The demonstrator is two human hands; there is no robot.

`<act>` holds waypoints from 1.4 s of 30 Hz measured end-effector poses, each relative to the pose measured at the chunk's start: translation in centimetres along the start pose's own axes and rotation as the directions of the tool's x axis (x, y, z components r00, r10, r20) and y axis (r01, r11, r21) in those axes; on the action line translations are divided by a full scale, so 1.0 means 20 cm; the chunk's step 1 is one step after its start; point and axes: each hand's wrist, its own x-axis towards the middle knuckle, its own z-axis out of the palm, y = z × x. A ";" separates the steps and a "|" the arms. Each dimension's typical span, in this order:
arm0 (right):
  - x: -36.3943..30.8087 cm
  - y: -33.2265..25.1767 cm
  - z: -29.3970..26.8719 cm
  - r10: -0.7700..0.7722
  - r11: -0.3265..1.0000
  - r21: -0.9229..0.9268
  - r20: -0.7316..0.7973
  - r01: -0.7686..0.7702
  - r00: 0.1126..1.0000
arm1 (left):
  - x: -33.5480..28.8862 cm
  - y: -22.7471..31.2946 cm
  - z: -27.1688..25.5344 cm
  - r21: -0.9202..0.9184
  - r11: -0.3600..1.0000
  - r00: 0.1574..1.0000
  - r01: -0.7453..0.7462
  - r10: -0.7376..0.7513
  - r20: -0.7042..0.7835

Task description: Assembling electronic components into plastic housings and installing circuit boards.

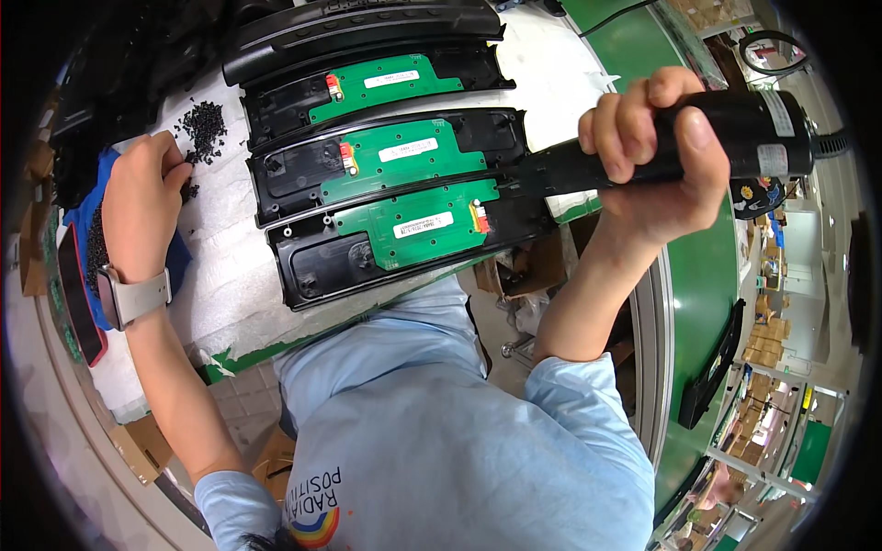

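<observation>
My right hand (657, 151) is wrapped round a black electric screwdriver (749, 133), held nearly level with its narrow end pointing left. That end reaches the right part of the nearest green circuit board (395, 248), which lies in a long black plastic shell (317, 275). Whether the bit touches a screw cannot be made out. On the left, my left hand (145, 202) has its thumb and fingers pressed together beside a few small black screws (192, 191). What they pinch, if anything, is hidden. A larger heap of black screws (202, 126) lies just beyond.
Two more shells with green boards, a middle one (367, 188) and a far one (335, 112), lie behind the nearest. A blue bag (179, 262) with dark bits and a red-edged phone-like slab (78, 294) are at left. A green bench (694, 275) runs along the right.
</observation>
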 end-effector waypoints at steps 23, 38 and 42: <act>0.03 -0.02 0.05 -0.098 0.897 0.441 0.169 0.014 0.981 | -0.14 0.49 -0.03 -0.971 0.148 0.947 0.190 0.235 0.221; -0.01 0.07 0.21 -0.077 0.828 0.560 0.101 0.007 0.992 | -0.18 0.50 -0.01 -0.929 -0.001 0.866 0.370 0.362 0.345; -0.02 0.06 0.18 -0.079 0.802 0.597 0.080 0.016 0.994 | -0.20 0.58 -0.03 -0.956 -0.100 0.898 0.277 0.380 0.221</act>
